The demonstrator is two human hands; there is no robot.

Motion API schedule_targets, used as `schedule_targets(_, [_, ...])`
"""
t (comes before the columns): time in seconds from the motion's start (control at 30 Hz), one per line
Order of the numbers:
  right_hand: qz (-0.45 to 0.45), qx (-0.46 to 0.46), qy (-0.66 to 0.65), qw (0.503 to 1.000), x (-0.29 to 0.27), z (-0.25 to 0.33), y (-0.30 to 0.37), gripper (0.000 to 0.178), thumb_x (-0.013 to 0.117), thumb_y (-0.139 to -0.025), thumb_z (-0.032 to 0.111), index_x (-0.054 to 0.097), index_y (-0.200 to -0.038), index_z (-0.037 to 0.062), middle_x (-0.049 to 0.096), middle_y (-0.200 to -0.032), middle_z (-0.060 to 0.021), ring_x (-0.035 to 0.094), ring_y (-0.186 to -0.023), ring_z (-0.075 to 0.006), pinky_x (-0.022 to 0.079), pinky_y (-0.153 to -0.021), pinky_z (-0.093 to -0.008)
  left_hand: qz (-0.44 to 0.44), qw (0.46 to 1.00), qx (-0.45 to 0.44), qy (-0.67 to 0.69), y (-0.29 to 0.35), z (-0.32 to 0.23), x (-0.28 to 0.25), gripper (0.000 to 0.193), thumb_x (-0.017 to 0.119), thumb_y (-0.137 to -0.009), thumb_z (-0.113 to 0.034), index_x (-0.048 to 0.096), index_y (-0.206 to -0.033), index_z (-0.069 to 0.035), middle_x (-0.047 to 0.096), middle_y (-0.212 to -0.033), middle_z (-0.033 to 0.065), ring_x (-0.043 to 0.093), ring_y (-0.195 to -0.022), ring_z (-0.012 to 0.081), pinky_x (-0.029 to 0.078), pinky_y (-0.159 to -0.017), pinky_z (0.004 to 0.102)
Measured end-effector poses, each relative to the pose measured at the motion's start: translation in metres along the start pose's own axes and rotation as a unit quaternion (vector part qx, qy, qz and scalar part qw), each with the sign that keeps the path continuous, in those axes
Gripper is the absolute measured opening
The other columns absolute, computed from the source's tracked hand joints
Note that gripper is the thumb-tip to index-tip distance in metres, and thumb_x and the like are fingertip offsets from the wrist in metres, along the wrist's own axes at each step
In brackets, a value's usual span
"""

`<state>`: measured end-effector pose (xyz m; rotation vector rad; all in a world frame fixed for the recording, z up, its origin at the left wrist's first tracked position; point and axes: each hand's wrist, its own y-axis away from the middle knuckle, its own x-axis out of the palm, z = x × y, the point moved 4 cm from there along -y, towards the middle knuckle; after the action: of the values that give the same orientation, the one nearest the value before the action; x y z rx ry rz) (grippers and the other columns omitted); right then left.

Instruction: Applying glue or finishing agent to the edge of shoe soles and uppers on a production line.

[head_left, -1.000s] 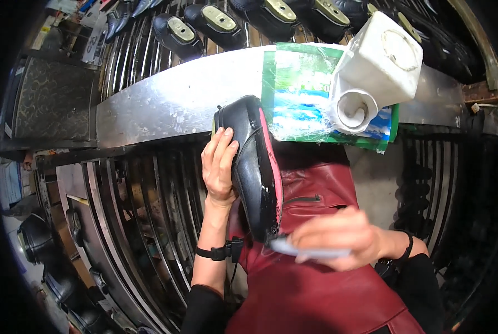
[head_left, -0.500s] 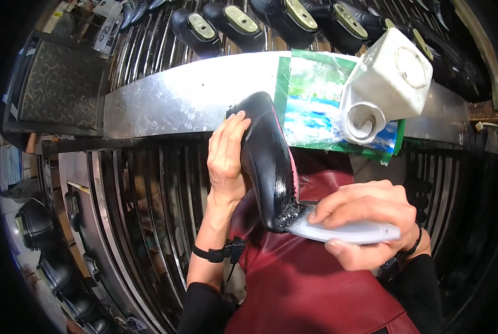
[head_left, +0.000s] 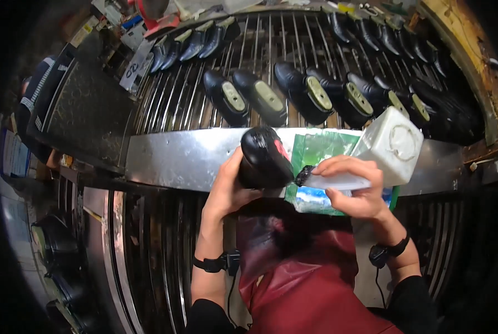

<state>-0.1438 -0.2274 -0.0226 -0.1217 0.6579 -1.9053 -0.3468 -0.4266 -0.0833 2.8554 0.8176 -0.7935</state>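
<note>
My left hand (head_left: pixel 226 188) grips a black shoe (head_left: pixel 263 157), held toe-up over the steel shelf (head_left: pixel 171 158). My right hand (head_left: pixel 354 189) holds a white-handled brush (head_left: pixel 332 181); its dark bristle tip touches the shoe's right side. A white plastic jug (head_left: pixel 391 145) stands just right of the brush, on a green plastic sheet (head_left: pixel 316 156). A dark red apron (head_left: pixel 299 267) covers my lap below both hands. Both wrists wear black bands.
Several black shoes on lasts (head_left: pixel 310 94) lie in rows on a wire rack (head_left: pixel 260 50) behind the shelf. More wire racks (head_left: pixel 149 250) curve to my left and right, with dark shoes (head_left: pixel 51 245) at lower left. A rusty frame (head_left: pixel 472 72) runs at upper right.
The shoe has been raised and turned from side-on to toe-up above the shelf. My right hand with the brush has moved up from my lap to the shoe's right side.
</note>
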Motion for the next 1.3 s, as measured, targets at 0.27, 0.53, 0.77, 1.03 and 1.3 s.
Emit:
schedule_targets(0.27, [-0.329, 0.192, -0.007, 0.925, -0.024, -0.023, 0.113, 0.015, 0.069, -0.103, 0.007, 0.071, -0.108, -0.0065, 0.077, -0.098, -0.0162, 0.070, -0.068, -0.0167, 0.056, -0.063, -0.0299, -0.176, 0.915, -0.036, 0.360, 0.021, 0.027, 0.011, 0.091, 0.081, -0.058, 0.004, 0.057, -0.145, 0.013, 0.069, -0.135, 0.0228, 0.069, -0.124, 0.0320, 0.052, -0.111, 0.0422])
schedule_targets(0.53, [-0.430, 0.249, 0.059, 0.866, -0.013, -0.050, 0.149, 0.018, 0.073, -0.103, 0.009, 0.072, -0.107, -0.0089, 0.073, -0.084, -0.0111, 0.069, -0.060, -0.0131, 0.055, -0.052, -0.0265, -0.137, 0.871, -0.153, 0.446, 0.109, 0.044, 0.076, 0.089, 0.087, -0.065, -0.006, 0.055, -0.145, 0.016, 0.070, -0.134, 0.0251, 0.072, -0.121, 0.0317, 0.052, -0.111, 0.0411])
schedule_targets(0.77, [-0.474, 0.304, -0.347, 0.750, -0.022, -0.042, 0.135, 0.027, 0.067, -0.107, 0.022, 0.070, -0.102, -0.0051, 0.075, -0.087, -0.0179, 0.068, -0.054, -0.0224, 0.054, -0.044, -0.0340, -0.065, 0.894, -0.151, 0.416, 0.125, 0.024, 0.083, 0.088, 0.091, -0.062, -0.011, 0.060, -0.139, 0.017, 0.072, -0.129, 0.0268, 0.072, -0.120, 0.0319, 0.052, -0.111, 0.0409])
schedule_targets(1.03, [-0.285, 0.256, -0.367, 0.848, -0.024, -0.017, 0.074, 0.015, 0.070, -0.097, 0.010, 0.072, -0.092, -0.0046, 0.074, -0.080, -0.0155, 0.065, -0.054, -0.0175, 0.050, -0.045, -0.0317, -0.036, 0.875, -0.141, 0.462, 0.117, -0.002, 0.079, 0.087, 0.089, -0.065, -0.014, 0.058, -0.139, 0.020, 0.070, -0.131, 0.0306, 0.073, -0.119, 0.0355, 0.054, -0.112, 0.0452])
schedule_targets(1.3, [-0.180, 0.116, -0.148, 0.966, 0.027, 0.030, 0.106, 0.009, 0.076, -0.087, 0.000, 0.073, -0.088, -0.0080, 0.079, -0.088, -0.0186, 0.074, -0.069, -0.0164, 0.058, -0.063, -0.0278, -0.040, 0.831, -0.151, 0.535, 0.107, -0.002, 0.077, 0.085, 0.087, -0.078, -0.025, 0.054, -0.139, 0.023, 0.071, -0.126, 0.0309, 0.076, -0.111, 0.0344, 0.059, -0.103, 0.0451])
